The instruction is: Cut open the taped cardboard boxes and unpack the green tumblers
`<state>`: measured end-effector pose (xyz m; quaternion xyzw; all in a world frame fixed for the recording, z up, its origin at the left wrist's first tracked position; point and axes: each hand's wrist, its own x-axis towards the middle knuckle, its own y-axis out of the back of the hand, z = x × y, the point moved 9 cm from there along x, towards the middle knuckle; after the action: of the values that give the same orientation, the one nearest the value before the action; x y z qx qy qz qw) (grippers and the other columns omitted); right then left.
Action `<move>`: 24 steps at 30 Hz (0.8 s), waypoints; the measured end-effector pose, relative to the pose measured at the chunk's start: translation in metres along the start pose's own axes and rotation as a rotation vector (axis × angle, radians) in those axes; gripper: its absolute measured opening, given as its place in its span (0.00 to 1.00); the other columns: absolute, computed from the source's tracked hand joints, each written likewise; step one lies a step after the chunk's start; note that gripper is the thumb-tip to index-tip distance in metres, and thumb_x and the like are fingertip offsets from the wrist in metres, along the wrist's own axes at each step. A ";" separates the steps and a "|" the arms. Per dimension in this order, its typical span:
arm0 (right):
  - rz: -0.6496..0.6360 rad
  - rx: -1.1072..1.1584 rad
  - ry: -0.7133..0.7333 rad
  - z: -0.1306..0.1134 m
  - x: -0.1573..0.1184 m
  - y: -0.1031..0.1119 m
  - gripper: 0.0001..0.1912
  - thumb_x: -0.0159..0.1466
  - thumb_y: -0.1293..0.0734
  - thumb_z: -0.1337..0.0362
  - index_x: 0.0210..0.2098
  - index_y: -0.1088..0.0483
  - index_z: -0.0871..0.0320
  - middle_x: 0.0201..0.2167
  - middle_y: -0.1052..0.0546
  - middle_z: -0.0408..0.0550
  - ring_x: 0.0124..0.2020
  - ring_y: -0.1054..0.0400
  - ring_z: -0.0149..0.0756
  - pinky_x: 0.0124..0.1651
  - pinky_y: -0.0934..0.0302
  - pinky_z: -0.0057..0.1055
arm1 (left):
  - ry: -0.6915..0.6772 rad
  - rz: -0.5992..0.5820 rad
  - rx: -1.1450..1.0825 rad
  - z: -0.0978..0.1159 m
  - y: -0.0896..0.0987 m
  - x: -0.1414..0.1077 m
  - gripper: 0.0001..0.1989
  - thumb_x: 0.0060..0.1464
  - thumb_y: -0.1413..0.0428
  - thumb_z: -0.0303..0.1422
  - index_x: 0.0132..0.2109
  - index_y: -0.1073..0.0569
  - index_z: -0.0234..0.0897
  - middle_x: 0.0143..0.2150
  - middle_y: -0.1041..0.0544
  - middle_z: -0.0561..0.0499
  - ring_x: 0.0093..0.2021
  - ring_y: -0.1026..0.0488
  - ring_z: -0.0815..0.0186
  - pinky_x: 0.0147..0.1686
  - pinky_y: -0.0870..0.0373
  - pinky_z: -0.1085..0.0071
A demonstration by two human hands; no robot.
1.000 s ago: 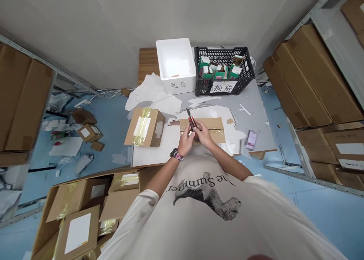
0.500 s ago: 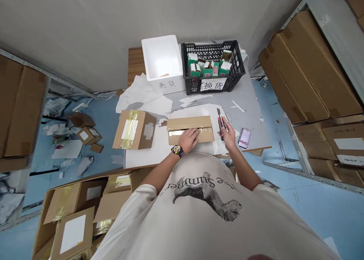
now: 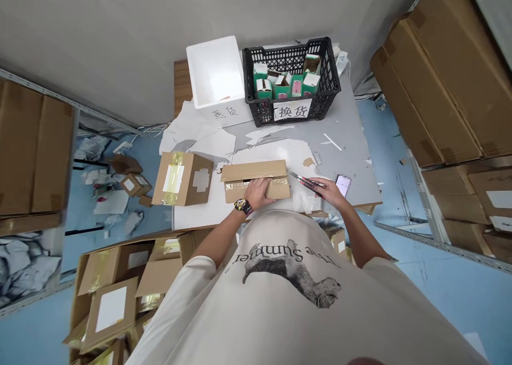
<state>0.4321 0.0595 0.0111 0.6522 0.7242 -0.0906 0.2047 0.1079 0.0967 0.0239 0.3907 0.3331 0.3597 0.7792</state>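
Observation:
A small cardboard box (image 3: 256, 170) lies on the table in front of my body, with clear tape on it and a dark gap between its top flaps. My left hand (image 3: 258, 193), with a watch on the wrist, rests on the near flap, its fingertips at the gap; whether it grips the flap I cannot tell. My right hand (image 3: 328, 192) is closed around a red and black utility knife (image 3: 307, 184). The knife's blade points left, close to the box's right end. Left of this box stands a taped cardboard box (image 3: 183, 179) with a white label.
At the table's back are a white foam box (image 3: 217, 72) and a black crate (image 3: 290, 117) holding several green and white cartons. A phone (image 3: 343, 185) lies right of my right hand. Paper scraps litter the table (image 3: 352, 141). Stacked boxes (image 3: 436, 82) stand on the right.
My right hand has turned the knife from nearly upright in view to pointing left, its tip now nearer the box. My left hand stays on the box. The view has shifted slightly.

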 end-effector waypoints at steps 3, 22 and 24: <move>-0.093 -0.070 0.002 -0.003 0.010 0.003 0.26 0.67 0.19 0.43 0.59 0.09 0.49 0.64 0.11 0.52 0.52 0.16 0.52 0.41 0.17 0.38 | 0.028 -0.009 -0.003 -0.004 -0.001 0.001 0.49 0.53 0.19 0.47 0.77 0.26 0.43 0.71 0.20 0.35 0.71 0.25 0.34 0.74 0.32 0.42; -0.542 -0.388 0.139 -0.040 0.072 0.013 0.22 0.73 0.22 0.54 0.65 0.11 0.44 0.68 0.13 0.48 0.63 0.18 0.52 0.66 0.22 0.47 | 0.123 -0.115 0.083 0.000 0.002 0.007 0.48 0.49 0.19 0.48 0.73 0.26 0.44 0.68 0.17 0.35 0.70 0.21 0.34 0.69 0.32 0.44; -0.544 -0.423 0.144 -0.042 0.075 0.014 0.23 0.72 0.22 0.54 0.65 0.11 0.44 0.65 0.11 0.48 0.59 0.17 0.51 0.66 0.22 0.47 | 0.124 -0.131 0.100 0.000 0.001 0.008 0.49 0.48 0.19 0.48 0.73 0.26 0.44 0.69 0.17 0.35 0.71 0.22 0.33 0.68 0.31 0.43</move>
<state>0.4335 0.1457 0.0194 0.3834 0.8867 0.0566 0.2522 0.1116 0.1040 0.0230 0.3836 0.4232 0.3142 0.7583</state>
